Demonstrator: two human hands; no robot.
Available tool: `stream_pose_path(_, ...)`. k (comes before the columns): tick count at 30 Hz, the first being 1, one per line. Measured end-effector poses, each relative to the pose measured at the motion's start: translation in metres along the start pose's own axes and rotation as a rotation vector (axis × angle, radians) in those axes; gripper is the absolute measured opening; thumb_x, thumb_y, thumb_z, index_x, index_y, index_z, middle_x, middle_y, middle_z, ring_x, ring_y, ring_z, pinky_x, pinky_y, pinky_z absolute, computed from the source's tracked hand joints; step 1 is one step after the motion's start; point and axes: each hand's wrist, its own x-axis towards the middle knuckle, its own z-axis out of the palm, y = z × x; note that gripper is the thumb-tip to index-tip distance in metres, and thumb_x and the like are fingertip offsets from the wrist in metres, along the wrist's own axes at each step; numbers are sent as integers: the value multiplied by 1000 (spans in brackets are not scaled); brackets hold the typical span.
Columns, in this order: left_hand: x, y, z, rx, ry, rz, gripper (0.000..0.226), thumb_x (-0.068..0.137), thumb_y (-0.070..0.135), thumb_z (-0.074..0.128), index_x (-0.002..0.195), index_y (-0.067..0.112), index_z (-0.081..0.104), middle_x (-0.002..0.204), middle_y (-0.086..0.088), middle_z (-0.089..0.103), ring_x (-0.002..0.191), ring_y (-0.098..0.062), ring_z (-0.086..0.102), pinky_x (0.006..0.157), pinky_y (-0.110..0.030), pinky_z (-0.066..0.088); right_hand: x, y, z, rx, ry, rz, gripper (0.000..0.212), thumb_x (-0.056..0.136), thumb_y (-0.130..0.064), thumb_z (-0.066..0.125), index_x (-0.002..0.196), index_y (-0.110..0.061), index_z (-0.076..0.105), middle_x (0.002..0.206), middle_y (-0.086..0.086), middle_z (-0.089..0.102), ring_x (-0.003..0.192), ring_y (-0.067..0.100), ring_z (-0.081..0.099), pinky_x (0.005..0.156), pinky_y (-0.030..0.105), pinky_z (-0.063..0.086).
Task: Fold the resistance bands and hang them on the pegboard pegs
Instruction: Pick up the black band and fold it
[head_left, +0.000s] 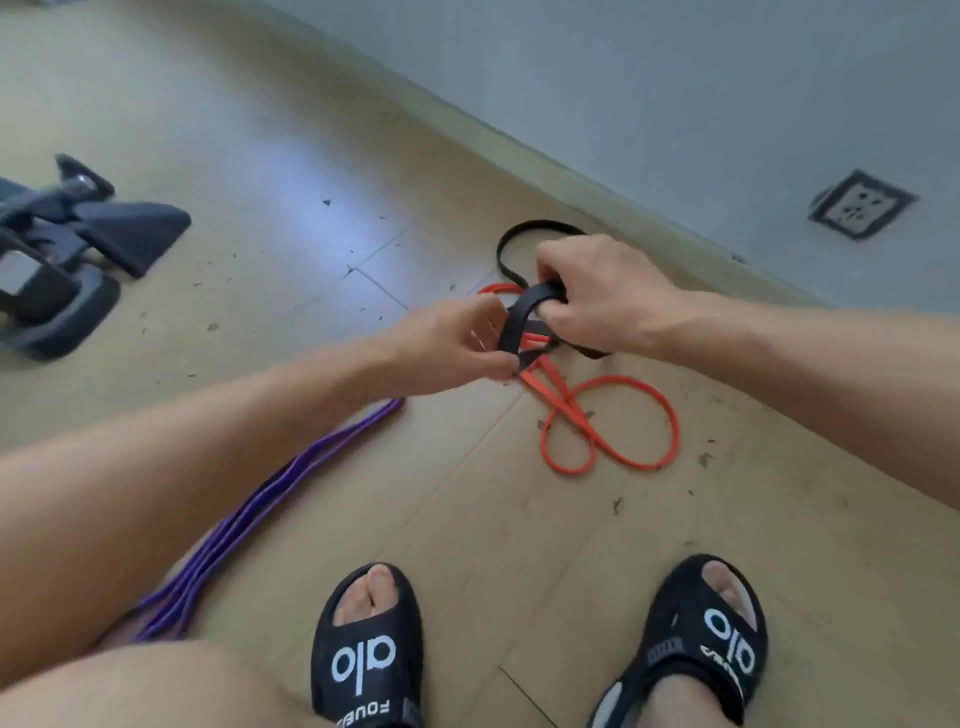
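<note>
Above a tiled floor (270, 171), the left hand (441, 345) and right hand (597, 296) both grip a black band (519, 317). An orange band (613, 421) lies beneath; a purple band (270, 499) lies left, near two black sandals (363, 660).

Left black slide sandal (366, 649): white "alo" logo on strap, partial "FOUE" below. Right black slide sandal (691, 649): same "alo" logo.

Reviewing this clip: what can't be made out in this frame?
Head view only:
- Pegboard and pegs: out of frame.
- Black band: its middle is hidden inside both hands, left and right.
- Purple band: near end hidden behind the leg.
- Dark equipment: blurred, cut off by the left edge.
</note>
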Motion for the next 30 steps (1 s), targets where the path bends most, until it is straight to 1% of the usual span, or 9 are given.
stream_pose_path(2,-9,36,-21,28,14,67,20,90,34,74,103,29,60,105,7,73,99,-14,70,95,-39,55,-18,-9,-43,85,60,37,7,84,-23,59,89,-19,55,90,4,60,87,30,57,69,38,46)
stream_pose_path(5,-23,85,-45,48,50,129,27,89,37,65,114,26,64,108,7,73,104,-17,70,96,-40,55,-46,-16,-94,181,183,114,7,85,-23,61,90,-19,58,89,4,62,86,26,56,68,31,39)
stream_pose_path(8,-35,126,-59,77,78,174,34,87,41,63,117,23,63,107,6,72,101,-17,69,97,-46,54,-74,-20,-131,291,282,177,10,86,-23,62,93,-17,59,89,1,62,85,22,56,65,32,39)
stream_pose_path(12,-52,165,-59,-40,189,212,50,68,62,67,95,22,57,97,3,69,95,-24,69,90,-52,55,-111,-30,-163,558,296,213,15,82,-11,65,86,-19,53,78,-3,52,72,15,47,60,28,36)
stream_pose_path(15,-59,172,-43,-172,201,297,40,72,53,71,97,26,55,94,3,67,95,-25,68,91,-51,56,-133,-38,-173,738,329,228,20,76,-5,65,81,-18,51,76,1,49,70,17,45,65,34,40)
stream_pose_path(18,-66,175,-28,-234,122,376,29,83,36,71,107,26,58,92,7,67,94,-20,66,96,-55,54,-144,-41,-171,930,375,257,19,70,1,60,80,-14,52,72,6,54,69,21,52,68,43,50)
stream_pose_path(21,-73,181,-21,-230,76,354,20,90,27,72,104,16,63,96,-4,74,94,-18,72,98,-51,55,-150,-43,-168,1096,317,285,18,71,4,58,82,-9,52,69,11,51,65,24,49,62,40,44)
stream_pose_path(24,-74,182,-21,-232,64,337,2,101,18,64,100,17,65,91,-2,77,85,-16,76,92,-43,60,-154,-41,-169,1111,262,275,19,67,-1,60,84,-8,54,72,9,52,66,21,49,62,37,43)
stream_pose_path(30,-77,181,-33,-260,87,350,9,104,24,59,105,17,65,85,1,72,81,-19,73,89,-43,61,-162,-31,-173,1165,208,274,13,82,-3,61,93,-6,56,78,4,55,71,18,46,67,33,43)
